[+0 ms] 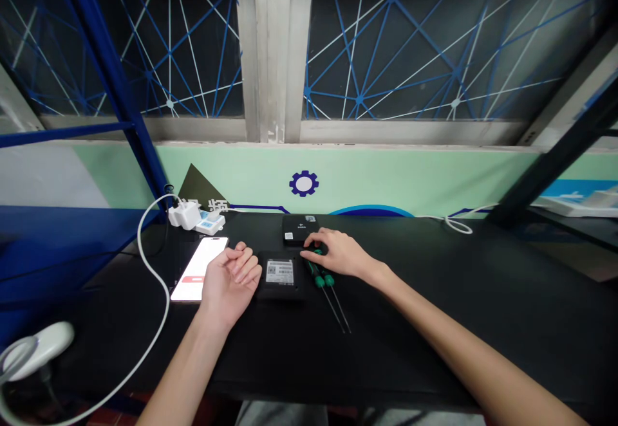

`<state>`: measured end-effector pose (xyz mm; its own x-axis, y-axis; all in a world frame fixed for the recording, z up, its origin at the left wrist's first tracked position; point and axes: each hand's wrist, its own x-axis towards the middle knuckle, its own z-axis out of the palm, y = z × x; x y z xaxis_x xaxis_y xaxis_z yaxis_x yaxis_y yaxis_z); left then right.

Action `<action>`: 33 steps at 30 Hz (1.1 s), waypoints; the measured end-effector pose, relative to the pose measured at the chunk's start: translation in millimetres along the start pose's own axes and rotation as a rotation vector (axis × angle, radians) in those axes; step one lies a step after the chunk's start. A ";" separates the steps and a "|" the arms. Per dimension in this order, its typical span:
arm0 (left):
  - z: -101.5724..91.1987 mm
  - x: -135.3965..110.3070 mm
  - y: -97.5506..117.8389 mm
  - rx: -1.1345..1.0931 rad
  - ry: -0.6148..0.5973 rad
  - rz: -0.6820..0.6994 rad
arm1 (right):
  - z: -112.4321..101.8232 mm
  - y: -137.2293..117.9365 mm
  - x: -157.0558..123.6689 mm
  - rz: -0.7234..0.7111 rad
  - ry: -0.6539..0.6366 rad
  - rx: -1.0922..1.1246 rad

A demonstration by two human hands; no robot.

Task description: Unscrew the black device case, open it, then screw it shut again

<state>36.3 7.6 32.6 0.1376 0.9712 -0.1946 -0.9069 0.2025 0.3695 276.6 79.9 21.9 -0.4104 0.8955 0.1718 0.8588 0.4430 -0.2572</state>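
Note:
A flat black box with a white printed label (280,271) lies on the black table in front of me. My left hand (235,278) rests at its left side, palm turned up and fingers loosely curled in, with nothing visible in them. Over the handles of two green screwdrivers (324,280) is my right hand (338,252), thumb and index fingertip a little apart. It partly covers the handles; whether it touches them I cannot tell. The thin metal shafts point toward me. Just behind the fingertips lies a smaller black box (295,228) with stickers.
A phone with a bright screen (201,271) lies left of my left hand. Behind it are white plugs and a power strip (210,222). A white cable (164,271) loops down the left side to a white rounded device (43,349). Blue metal posts stand at the left.

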 end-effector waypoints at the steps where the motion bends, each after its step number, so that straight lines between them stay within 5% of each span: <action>1: -0.3 -0.2 0.0 -0.001 -0.003 0.000 | 1.4 0.5 0.0 -0.018 -0.020 0.002; 16: 3.8 -1.4 -0.5 -0.018 0.018 0.000 | -1.6 -2.9 0.7 0.000 -0.050 0.016; 20: 5.6 -2.8 -0.5 -0.021 0.023 -0.003 | -2.3 -4.2 -0.7 -0.149 0.073 0.021; 25: 6.7 -2.4 0.3 -0.022 0.026 -0.002 | 0.5 -12.5 -6.1 -0.397 0.047 0.004; 33: 3.1 -1.3 0.2 -0.020 0.011 0.000 | 16.1 -13.7 -6.4 -0.389 -0.048 0.031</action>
<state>37.1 6.7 35.7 0.1331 0.9698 -0.2042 -0.9146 0.1996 0.3516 262.5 68.8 9.1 -0.7177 0.6615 0.2177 0.6272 0.7498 -0.2107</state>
